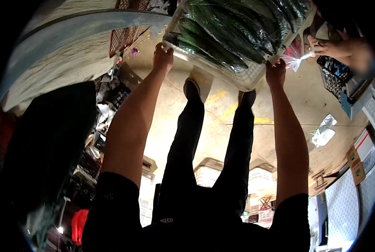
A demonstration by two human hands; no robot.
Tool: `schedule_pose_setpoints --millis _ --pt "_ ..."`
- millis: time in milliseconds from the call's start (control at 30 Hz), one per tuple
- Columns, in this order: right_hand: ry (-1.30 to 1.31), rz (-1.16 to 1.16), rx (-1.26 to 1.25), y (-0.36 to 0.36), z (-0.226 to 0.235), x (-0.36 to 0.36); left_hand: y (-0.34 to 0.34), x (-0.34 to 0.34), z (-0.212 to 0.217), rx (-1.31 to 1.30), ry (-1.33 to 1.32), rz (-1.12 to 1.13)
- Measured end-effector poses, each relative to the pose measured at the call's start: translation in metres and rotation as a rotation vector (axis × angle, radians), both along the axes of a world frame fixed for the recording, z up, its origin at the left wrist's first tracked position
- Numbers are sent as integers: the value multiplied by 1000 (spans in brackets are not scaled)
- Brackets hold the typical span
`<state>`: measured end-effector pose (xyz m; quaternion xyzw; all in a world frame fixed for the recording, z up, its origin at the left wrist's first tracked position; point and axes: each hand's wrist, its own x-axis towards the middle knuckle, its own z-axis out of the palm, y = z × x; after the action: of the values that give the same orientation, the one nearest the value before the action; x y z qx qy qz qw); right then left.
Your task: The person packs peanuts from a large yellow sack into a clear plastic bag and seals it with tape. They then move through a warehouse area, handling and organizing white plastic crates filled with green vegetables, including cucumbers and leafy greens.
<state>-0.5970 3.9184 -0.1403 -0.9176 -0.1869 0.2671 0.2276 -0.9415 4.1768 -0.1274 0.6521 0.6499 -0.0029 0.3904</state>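
A pale plastic crate is held out in front of me at the top of the view. Long dark green cucumbers, wrapped in clear plastic, fill it. My left hand is closed on its near left corner, thumb up against the rim. The fingers of my right hand curl round the near right edge. Just beyond that hand, a co-worker's hand grips the gathered neck of a clear plastic bag with something red inside. The far end of the crate runs out of view.
Concrete floor with yellow marks lies under my legs. To the left stand a big light-coloured sack-like bulk and a dark green cover. At right are a black crate, a crumpled white bag and cardboard boxes.
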Motion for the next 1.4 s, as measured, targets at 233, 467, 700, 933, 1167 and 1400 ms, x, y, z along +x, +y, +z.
schedule_pose_setpoints --millis 233,467,700,933,1167,1400 --pt "-295 -53 113 14 -50 -21 7 23 -46 115 -151 239" --pt "-399 1 140 8 -66 -18 22 10 -81 500 1024 -959" --pt "-580 314 -454 28 -69 -9 48 -25 -108 778 286 -520" --pt "-863 876 -871 18 -64 26 29 -27 -83 274 -319 -139" --pt "-1107 1080 -860 -54 -111 -16 -1 -54 -69 149 -411 -93" --pt "-896 795 -786 -111 -93 -138 -55 -136 -53 -71 -426 -28"
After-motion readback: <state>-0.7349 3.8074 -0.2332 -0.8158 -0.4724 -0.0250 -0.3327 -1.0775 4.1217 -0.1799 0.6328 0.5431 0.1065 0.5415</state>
